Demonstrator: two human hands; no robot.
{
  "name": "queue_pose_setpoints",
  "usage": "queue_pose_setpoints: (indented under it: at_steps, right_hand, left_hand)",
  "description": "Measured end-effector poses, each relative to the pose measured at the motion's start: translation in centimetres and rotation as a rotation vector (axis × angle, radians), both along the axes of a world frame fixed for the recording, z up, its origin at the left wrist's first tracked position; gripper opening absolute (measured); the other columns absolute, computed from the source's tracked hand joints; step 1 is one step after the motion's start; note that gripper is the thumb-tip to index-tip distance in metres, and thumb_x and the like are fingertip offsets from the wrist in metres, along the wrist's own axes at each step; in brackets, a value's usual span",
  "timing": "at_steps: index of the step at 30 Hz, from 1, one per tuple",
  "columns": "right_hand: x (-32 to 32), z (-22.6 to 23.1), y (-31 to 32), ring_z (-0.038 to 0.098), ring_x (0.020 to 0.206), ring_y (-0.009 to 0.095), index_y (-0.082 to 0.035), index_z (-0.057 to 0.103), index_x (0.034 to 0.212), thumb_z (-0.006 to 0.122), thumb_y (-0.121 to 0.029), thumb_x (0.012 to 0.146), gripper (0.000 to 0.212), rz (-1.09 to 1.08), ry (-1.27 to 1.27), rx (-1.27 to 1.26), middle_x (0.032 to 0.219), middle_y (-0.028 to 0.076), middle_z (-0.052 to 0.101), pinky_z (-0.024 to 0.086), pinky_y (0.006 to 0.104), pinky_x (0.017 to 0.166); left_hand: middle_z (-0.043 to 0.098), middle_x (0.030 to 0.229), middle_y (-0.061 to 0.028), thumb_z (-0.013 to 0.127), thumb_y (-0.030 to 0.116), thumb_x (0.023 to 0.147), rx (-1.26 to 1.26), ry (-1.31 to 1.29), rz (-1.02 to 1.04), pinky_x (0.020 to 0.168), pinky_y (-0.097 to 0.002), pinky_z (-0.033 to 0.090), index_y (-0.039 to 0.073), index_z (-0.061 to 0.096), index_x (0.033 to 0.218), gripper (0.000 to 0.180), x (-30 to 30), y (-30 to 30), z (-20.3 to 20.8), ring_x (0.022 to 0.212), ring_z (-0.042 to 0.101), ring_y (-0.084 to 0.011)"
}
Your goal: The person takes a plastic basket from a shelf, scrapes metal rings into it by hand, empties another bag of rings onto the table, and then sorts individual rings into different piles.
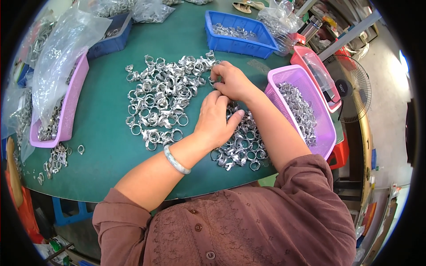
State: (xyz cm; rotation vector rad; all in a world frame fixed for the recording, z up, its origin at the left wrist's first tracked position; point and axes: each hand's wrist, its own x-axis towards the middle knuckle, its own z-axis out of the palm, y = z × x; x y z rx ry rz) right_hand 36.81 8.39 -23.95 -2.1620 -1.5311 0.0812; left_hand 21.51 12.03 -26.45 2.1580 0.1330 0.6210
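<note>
Two heaps of silver-coloured metal rings lie on a green tabletop: a wide heap (162,95) in the middle and a second heap (244,148) nearer me, between my forearms. My right hand (233,82) is at the upper right edge of the middle heap, thumb and fingers closed in a pinch on a metal ring (211,81). Just below it, my left hand (215,119) reaches over the nearer heap, palm down. Its thumb stretches away from the bent fingers, and the fingertips come close to my right hand. What lies beneath the left palm is hidden.
A pink basket (326,128) of rings stands at right, a blue tray (242,49) at the back. At left are another pink basket (66,126) under a plastic bag (62,57), a blue bin (120,42) and loose small rings (55,159). A fan (355,88) stands beyond the right edge.
</note>
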Motion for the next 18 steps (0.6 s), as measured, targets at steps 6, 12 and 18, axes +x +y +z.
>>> queue_pose_setpoints:
  at_steps: [6,12,18]
  right_hand:
    - [-0.1,1.4,-1.6,0.058,0.076,0.026,-0.002,0.060,0.082,0.064,-0.003,0.067,0.015,0.068,0.100,-0.129,0.084,0.011,0.059,0.047,0.0338,0.069]
    - [2.0,4.6,-2.4,0.060,0.080,0.019,-0.001,0.064,0.101,0.056,0.000,0.069,0.033,-0.050,0.190,-0.465,0.097,0.011,0.066,0.048,0.0312,0.074]
    - [4.2,0.8,0.7,0.059,0.084,0.019,-0.003,0.059,0.113,0.070,-0.005,0.067,0.047,-0.155,0.083,-0.083,0.099,0.011,0.064,0.048,0.0303,0.075]
  left_hand:
    - [0.049,0.109,-0.0234,0.063,0.023,0.083,-0.035,-0.181,0.180,0.093,-0.0451,0.036,-0.001,0.046,0.102,0.035,1.1,0.3,-1.4,0.107,0.046,-0.0390]
    - [0.044,0.126,-0.0273,0.055,0.038,0.089,0.135,-0.072,0.141,0.104,-0.0496,0.028,-0.005,0.038,0.129,0.061,1.9,-0.4,-1.1,0.120,0.039,-0.0433]
    - [0.045,0.126,-0.0259,0.055,0.039,0.088,0.142,0.092,-0.033,0.103,-0.0457,0.030,-0.006,0.051,0.119,0.054,2.3,0.0,-0.1,0.119,0.041,-0.0408]
